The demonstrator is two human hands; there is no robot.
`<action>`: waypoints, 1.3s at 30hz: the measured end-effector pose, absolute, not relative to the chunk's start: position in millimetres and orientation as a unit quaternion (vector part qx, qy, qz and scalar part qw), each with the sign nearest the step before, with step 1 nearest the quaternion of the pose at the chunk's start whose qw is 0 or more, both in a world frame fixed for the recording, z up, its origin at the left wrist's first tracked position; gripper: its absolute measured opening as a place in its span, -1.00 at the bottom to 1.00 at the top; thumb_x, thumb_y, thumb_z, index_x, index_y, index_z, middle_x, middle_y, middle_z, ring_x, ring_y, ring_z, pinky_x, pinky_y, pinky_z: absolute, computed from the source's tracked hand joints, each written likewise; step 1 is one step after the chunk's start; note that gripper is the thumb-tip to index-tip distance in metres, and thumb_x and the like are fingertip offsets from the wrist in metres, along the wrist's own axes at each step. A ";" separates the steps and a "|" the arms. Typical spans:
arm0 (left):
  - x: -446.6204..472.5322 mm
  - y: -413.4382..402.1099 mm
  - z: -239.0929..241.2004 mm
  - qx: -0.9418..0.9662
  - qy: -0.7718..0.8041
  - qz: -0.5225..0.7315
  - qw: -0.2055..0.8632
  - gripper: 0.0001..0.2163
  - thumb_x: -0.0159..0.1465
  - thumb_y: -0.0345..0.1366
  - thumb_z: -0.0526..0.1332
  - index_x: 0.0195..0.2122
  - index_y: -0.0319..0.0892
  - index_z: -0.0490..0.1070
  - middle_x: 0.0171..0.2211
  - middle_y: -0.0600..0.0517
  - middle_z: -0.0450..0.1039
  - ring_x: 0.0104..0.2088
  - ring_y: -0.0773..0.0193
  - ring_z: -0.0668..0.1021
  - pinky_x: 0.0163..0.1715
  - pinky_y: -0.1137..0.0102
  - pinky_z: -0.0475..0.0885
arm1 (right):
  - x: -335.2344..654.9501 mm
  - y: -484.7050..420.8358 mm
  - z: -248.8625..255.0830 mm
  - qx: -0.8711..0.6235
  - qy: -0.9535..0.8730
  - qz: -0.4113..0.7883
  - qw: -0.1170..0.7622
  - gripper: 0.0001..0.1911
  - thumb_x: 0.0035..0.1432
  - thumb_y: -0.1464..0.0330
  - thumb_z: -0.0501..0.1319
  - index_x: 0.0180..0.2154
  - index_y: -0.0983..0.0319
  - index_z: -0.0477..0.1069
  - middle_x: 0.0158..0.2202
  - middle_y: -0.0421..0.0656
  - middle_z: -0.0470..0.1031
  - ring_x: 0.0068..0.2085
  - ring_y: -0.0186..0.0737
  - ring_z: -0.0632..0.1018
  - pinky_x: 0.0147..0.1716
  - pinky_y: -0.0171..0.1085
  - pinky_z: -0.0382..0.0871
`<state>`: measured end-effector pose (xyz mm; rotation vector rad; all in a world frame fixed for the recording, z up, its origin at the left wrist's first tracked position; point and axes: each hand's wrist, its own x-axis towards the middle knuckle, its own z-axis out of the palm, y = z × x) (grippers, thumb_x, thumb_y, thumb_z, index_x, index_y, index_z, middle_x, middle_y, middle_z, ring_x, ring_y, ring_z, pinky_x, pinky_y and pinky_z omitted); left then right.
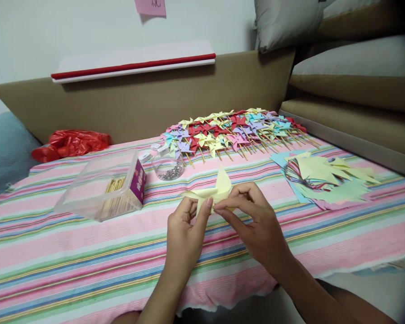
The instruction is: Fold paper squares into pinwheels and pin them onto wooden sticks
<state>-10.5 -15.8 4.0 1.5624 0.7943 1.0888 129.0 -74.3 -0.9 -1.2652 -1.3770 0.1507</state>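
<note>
A pale yellow paper pinwheel (pixel 223 182) with folded blades is held up above the striped cloth, in front of me. My left hand (pixel 189 222) pinches it from the left, thumb pressed on the front near its middle. On the other side, my right hand (pixel 253 216) has thumb and forefinger closed together right at the pinwheel's middle. Whatever is between those fingertips is hidden or too small to make out. Beyond my hands stands a clear round tub (pixel 168 170) of small silvery metal pieces. To its left, a clear plastic box (pixel 87 198) on its side holds thin wooden sticks (pixel 116 193).
Many finished pinwheels (pixel 219 135) on sticks lie in rows at the back. Cut coloured paper sheets (pixel 327 180) are stacked at right. A red plastic bag (pixel 77 141) lies back left. Sofa cushions (pixel 354 85) rise on the right; striped cloth (pixel 87 265) covers the surface.
</note>
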 end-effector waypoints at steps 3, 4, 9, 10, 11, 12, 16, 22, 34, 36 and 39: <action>-9.8 -16.1 1.6 0.651 0.326 0.454 0.514 -0.84 0.35 -0.17 0.27 -0.29 -0.15 0.44 -0.39 0.06 0.46 -0.33 0.28 0.46 -0.29 0.43 0.35 | 130.2 -74.8 -1.1 -0.548 -0.582 0.072 0.597 -0.91 0.26 0.37 0.31 -0.25 0.08 0.60 -0.23 -0.15 0.31 -0.15 -0.17 0.47 -0.15 -0.16 0.44; -9.5 -16.1 1.0 0.652 0.327 0.455 0.511 -0.83 0.35 -0.17 0.27 -0.30 -0.15 0.43 -0.41 0.07 0.45 -0.35 0.29 0.45 -0.32 0.43 0.34 | 130.4 -74.9 -1.0 -0.549 -0.579 0.076 0.599 -0.92 0.25 0.36 0.31 -0.26 0.08 0.61 -0.22 -0.15 0.30 -0.13 -0.17 0.47 -0.14 -0.17 0.45; -8.7 -17.4 0.2 0.652 0.342 0.458 0.498 -0.79 0.33 -0.15 0.28 -0.37 -0.14 0.40 -0.47 0.12 0.42 -0.43 0.34 0.39 -0.41 0.46 0.27 | 131.0 -74.9 -0.6 -0.547 -0.566 0.096 0.609 -0.94 0.25 0.35 0.32 -0.28 0.08 0.59 -0.16 -0.15 0.33 -0.08 -0.17 0.49 -0.07 -0.18 0.45; -8.8 -17.8 0.2 0.650 0.343 0.460 0.499 -0.79 0.33 -0.15 0.29 -0.37 -0.14 0.40 -0.47 0.12 0.43 -0.44 0.35 0.39 -0.43 0.47 0.26 | 131.1 -74.8 -0.5 -0.547 -0.563 0.102 0.611 -0.94 0.25 0.35 0.32 -0.28 0.08 0.59 -0.16 -0.15 0.33 -0.08 -0.17 0.49 -0.07 -0.18 0.45; -8.9 -18.2 0.1 0.648 0.344 0.460 0.500 -0.79 0.33 -0.14 0.29 -0.37 -0.14 0.41 -0.47 0.12 0.44 -0.44 0.35 0.39 -0.43 0.47 0.26 | 131.1 -74.7 -0.5 -0.547 -0.560 0.107 0.613 -0.94 0.25 0.34 0.32 -0.28 0.08 0.59 -0.16 -0.15 0.34 -0.09 -0.17 0.50 -0.06 -0.17 0.46; -9.1 -18.5 -0.1 0.647 0.344 0.460 0.501 -0.80 0.33 -0.14 0.29 -0.36 -0.14 0.42 -0.46 0.12 0.44 -0.44 0.35 0.40 -0.43 0.47 0.26 | 131.1 -74.6 -0.6 -0.546 -0.559 0.112 0.614 -0.94 0.25 0.34 0.31 -0.28 0.08 0.59 -0.16 -0.15 0.35 -0.09 -0.17 0.50 -0.06 -0.17 0.46; -9.2 -19.0 -0.2 0.654 0.340 0.459 0.496 -0.81 0.34 -0.15 0.27 -0.33 -0.15 0.43 -0.47 0.12 0.41 -0.45 0.35 0.39 -0.45 0.47 0.25 | 131.2 -74.4 -0.7 -0.542 -0.554 0.131 0.618 -0.94 0.24 0.33 0.32 -0.27 0.08 0.60 -0.16 -0.15 0.36 -0.09 -0.18 0.51 -0.05 -0.17 0.46; -6.7 -21.2 3.6 0.641 0.349 0.476 0.490 -0.73 0.31 -0.15 0.30 -0.45 -0.14 0.33 -0.57 0.18 0.17 -0.52 0.37 0.25 -0.51 0.46 0.16 | 130.2 -75.1 -0.6 -0.541 -0.538 0.163 0.625 -0.95 0.23 0.31 0.33 -0.28 0.08 0.59 -0.19 -0.15 0.40 -0.10 -0.18 0.50 -0.06 -0.20 0.46; -3.9 -24.1 5.2 0.662 0.350 0.493 0.442 -0.81 0.29 -0.14 0.32 -0.37 -0.13 0.49 -0.53 0.10 0.40 -0.46 0.29 0.42 -0.40 0.41 0.29 | 130.8 -73.2 -1.6 -0.514 -0.502 0.246 0.650 -0.97 0.21 0.31 0.34 -0.30 0.11 0.56 -0.22 -0.18 0.54 -0.11 -0.17 0.54 -0.05 -0.18 0.42; -3.8 -24.1 4.9 0.671 0.345 0.501 0.424 -0.83 0.30 -0.17 0.31 -0.36 -0.13 0.51 -0.49 0.08 0.45 -0.45 0.29 0.43 -0.38 0.41 0.30 | 130.7 -73.1 -2.3 -0.510 -0.491 0.264 0.655 -0.97 0.21 0.31 0.34 -0.29 0.11 0.56 -0.22 -0.19 0.56 -0.11 -0.18 0.55 -0.05 -0.18 0.42; -5.2 -24.4 3.0 0.689 0.327 0.494 0.417 -0.87 0.34 -0.21 0.28 -0.32 -0.12 0.54 -0.39 0.04 0.49 -0.40 0.29 0.45 -0.36 0.41 0.31 | 130.6 -73.0 -2.9 -0.507 -0.474 0.281 0.663 -0.95 0.20 0.30 0.34 -0.28 0.12 0.56 -0.24 -0.20 0.57 -0.13 -0.18 0.56 -0.06 -0.17 0.42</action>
